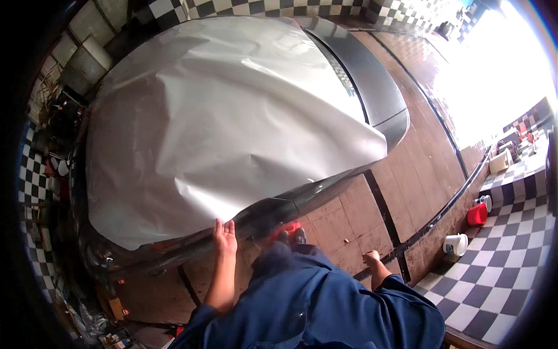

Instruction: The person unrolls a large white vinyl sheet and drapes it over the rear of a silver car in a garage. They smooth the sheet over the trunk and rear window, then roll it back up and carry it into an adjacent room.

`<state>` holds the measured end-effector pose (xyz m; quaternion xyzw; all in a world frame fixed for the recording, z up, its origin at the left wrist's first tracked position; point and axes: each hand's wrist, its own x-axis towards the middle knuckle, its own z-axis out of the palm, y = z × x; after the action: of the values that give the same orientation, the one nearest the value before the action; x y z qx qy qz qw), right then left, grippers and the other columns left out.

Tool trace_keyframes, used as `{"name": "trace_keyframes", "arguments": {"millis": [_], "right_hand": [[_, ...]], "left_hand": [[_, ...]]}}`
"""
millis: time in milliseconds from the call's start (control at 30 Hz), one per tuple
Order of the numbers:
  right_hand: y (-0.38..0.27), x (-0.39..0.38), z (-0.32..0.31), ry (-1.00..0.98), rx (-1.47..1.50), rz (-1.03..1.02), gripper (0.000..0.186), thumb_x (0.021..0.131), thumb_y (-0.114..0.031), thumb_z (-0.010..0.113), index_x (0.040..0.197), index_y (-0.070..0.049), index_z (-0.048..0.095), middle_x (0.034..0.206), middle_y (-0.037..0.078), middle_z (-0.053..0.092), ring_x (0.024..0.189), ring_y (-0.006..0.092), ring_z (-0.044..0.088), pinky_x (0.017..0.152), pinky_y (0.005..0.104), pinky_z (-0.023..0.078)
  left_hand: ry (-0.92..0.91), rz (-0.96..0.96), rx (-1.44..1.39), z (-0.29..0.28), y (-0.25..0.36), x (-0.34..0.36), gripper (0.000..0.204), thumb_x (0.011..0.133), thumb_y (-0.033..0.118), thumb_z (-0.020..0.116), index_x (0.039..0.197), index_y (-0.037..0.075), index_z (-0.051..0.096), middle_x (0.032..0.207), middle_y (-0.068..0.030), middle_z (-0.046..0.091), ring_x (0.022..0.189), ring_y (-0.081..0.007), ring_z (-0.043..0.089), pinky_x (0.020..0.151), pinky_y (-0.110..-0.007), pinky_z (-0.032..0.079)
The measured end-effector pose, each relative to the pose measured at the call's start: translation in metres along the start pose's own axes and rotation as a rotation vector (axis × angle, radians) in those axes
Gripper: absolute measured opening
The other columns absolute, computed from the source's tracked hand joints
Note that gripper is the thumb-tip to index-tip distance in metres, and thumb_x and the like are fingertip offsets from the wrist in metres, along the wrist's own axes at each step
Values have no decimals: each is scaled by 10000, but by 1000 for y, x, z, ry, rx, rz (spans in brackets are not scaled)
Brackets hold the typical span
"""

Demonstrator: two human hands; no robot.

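Brown floor tiles (pixel 334 218) crossed by dark strips spread under a workspace edged with black-and-white checkered tiling (pixel 494 262). Just at the near edge of a large, creased, silver-white glossy sheet (pixel 232 128), the person's left hand (pixel 225 237) is raised with its fingers extended and palm showing; it does not appear to grip anything, and whether the fingertips touch the edge cannot be told. Well apart, the right hand (pixel 372 257) hangs over the floor; how far its fingers are curled is too small to tell, and nothing shows in it. Beyond the left hand, the sheet lies draped over a dark grey car (pixel 381 96), its right-hand corner jutting past the bodywork. Judging by its sharp folds and sheen, it is probably thin and light for its size, flexible yet slightly stiff, rather slippery, and prone to creasing or tearing if tugged at one point. Its loose near edge and that overhanging corner look the best holds, ideally with both hands spread wide and fingers underneath.
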<state>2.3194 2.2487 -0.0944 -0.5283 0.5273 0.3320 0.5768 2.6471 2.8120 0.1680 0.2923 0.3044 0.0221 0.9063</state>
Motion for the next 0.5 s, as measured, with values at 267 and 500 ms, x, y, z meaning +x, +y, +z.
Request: {"name": "trace_keyframes", "arguments": {"millis": [267,500], "right_hand": [[-6,-144,82,467,-418,-277,225,688,-245,603,688,-20,618,542,92,572,518,162,574,524,287,466],[-13,-143,36,472,-237,-213,227,693,-176,661,820,0,595,709,84,621,590,152,607,541,265,495]], "left_hand": [[-76,-33,96,-5,-32,26,248,837,198,563,1025,67,467,976,-67,523,929,-179,513,806,-318,431],[-56,110,136,-10,-44,41,250,814,180,598,1001,58,487,900,-32,535,853,-153,527,761,-298,431]]}}
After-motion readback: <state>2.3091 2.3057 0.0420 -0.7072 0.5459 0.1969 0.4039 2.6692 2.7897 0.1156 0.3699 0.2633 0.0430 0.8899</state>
